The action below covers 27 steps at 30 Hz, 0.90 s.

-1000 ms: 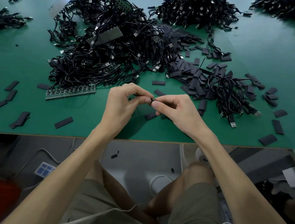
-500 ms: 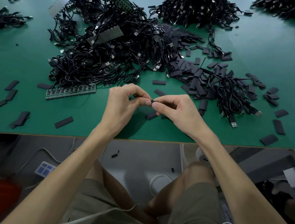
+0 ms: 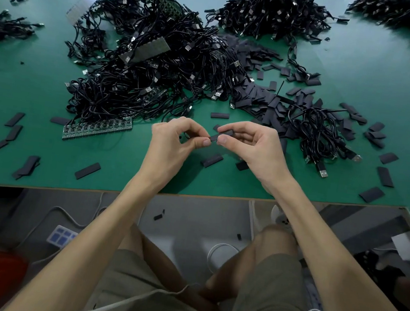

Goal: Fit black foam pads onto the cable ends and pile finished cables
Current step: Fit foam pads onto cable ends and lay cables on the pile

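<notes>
Both hands work above the near edge of the green table (image 3: 368,73), fingertips facing each other and almost touching.

1. Right hand (image 3: 252,148): thumb and index finger are curled and pinch a black foam pad (image 3: 224,133). The pad projects left from the fingertips toward the other hand. The remaining fingers are curled loosely behind it.
2. Left hand (image 3: 171,140): thumb and index finger are pinched together at the pad's left tip. A thin black part, the cable end (image 3: 187,135), shows between the curled fingers. Most of it is hidden, so how far it sits in the pad cannot be told.

Surroundings, relative to the fingers:
- Just below the fingertips, a single loose pad (image 3: 211,160) lies flat on the table.
- Beyond the left fingers lies the large cable pile (image 3: 144,73), with a circuit board strip (image 3: 96,131) at its near edge.
- Beyond the right fingers lies a heap of loose pads (image 3: 260,94).
- To the right of the right hand sits a small cable bundle (image 3: 318,131).
- Well beyond both hands stands a far cable pile (image 3: 272,9).
</notes>
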Tool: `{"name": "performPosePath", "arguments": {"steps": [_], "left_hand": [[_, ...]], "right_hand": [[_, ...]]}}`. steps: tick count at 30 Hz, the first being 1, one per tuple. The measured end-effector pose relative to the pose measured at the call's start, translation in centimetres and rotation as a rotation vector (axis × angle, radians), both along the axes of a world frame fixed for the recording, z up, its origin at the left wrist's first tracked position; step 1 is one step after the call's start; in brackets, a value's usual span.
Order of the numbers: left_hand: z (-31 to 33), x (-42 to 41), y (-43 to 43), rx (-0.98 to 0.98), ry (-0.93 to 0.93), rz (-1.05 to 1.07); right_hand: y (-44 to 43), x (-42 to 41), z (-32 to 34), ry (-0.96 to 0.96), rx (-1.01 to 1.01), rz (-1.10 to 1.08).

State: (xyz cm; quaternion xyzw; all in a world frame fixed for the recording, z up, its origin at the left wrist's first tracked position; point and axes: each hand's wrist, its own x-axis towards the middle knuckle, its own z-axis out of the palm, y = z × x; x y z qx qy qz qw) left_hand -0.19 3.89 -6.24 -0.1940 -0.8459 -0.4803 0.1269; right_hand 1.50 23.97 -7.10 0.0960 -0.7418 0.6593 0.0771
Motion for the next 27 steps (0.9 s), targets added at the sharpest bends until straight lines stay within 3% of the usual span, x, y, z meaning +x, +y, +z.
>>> {"name": "performPosePath", "arguments": {"steps": [16,27], "left_hand": [[0.48,0.3,0.18,-0.04,-0.043,0.034],[-0.37,0.13,0.14,-0.131,0.081,0.035]], "right_hand": [[0.08,-0.07,-0.22,-0.013,0.015,0.043],[-0.21,-0.05,0.01,-0.044,-0.002,-0.002]]}}
